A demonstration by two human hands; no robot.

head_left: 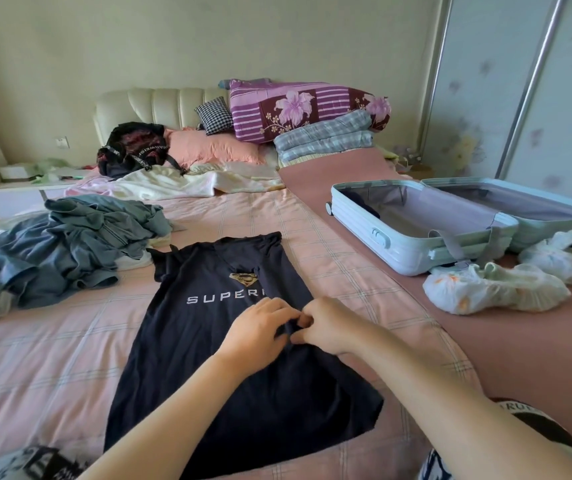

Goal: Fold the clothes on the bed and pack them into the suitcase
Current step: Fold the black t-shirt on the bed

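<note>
1. Pinching: your left hand (260,327) and right hand (326,323), fingers closed, gather the navy T-shirt (222,341), flat on the bed (52,358).
2. Risk: uneven tension skews the fold.
3. Suitcase (416,233) open, right.

Both bare forearms reach forward and converge; the left hand (255,332) lies palm-down with fingers curled; the right hand (326,323) pinches beside it, fingertips touching.

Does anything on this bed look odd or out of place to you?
Yes: two shoes in plastic covers lie on the bed beside the open suitcase, an unusual spot for footwear. A crumpled heap of grey clothes sits unfolded at the left.
</note>
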